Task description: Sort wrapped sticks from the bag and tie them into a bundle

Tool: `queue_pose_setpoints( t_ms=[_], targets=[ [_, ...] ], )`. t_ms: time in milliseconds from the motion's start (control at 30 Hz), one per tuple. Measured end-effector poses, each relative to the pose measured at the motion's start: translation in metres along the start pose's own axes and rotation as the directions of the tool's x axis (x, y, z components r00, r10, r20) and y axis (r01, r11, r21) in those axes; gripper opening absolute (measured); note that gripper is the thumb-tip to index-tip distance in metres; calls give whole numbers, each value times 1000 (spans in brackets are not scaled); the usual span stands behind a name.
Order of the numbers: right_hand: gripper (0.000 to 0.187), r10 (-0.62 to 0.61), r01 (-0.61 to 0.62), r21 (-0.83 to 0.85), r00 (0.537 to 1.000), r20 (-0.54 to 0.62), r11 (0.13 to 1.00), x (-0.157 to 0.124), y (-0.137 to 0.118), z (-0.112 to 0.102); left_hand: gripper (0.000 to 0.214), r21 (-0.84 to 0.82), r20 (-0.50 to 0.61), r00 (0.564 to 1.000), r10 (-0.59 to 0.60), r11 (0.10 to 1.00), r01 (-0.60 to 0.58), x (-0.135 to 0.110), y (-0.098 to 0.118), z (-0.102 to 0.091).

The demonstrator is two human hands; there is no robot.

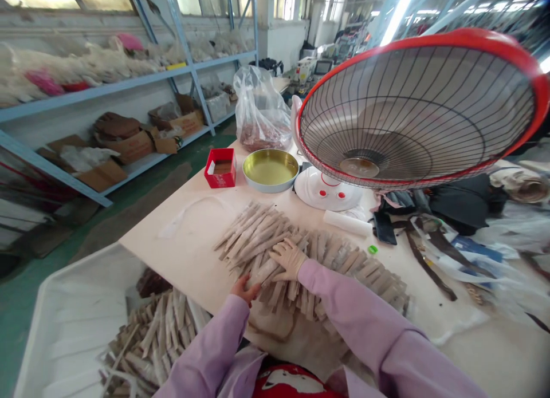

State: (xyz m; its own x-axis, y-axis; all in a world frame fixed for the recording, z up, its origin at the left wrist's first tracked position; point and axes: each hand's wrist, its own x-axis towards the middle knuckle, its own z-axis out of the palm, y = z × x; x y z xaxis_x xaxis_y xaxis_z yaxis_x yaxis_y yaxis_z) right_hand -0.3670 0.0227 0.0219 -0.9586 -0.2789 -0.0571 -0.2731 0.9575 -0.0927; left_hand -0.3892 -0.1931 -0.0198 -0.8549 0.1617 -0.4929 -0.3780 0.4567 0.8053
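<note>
A heap of pale, brownish-grey rolled strips (253,229) lies on the table in front of me, with a long row of similar strips (344,255) running off to the right. My left hand (246,289) is closed at the near end of one strip bundle (264,271), its thumb and fingers at the tip. Wearing a pale glove, my right hand (289,257) curls over the far part of the same bundle. What the strips are made of cannot be made out.
A white bin (77,306) at lower left holds more strips. On the table (172,243) stand a red box (220,169), a round tin (270,172) and a clear bag (260,111). A red-rimmed fan (421,111) looms at right, near a black phone (384,228).
</note>
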Motion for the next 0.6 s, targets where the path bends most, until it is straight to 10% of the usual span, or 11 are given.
queue_pose_setpoints(
  t_ms=[367,600],
  targets=[
    [82,1,-1,1,1000,16,1000,-51,21,0,62,150,143,989,31,987,-53,-3,4,14],
    [61,0,2,-44,999,38,999,-81,47,14,58,334,46,947,316,889,-313,-14,-2,11]
  ],
)
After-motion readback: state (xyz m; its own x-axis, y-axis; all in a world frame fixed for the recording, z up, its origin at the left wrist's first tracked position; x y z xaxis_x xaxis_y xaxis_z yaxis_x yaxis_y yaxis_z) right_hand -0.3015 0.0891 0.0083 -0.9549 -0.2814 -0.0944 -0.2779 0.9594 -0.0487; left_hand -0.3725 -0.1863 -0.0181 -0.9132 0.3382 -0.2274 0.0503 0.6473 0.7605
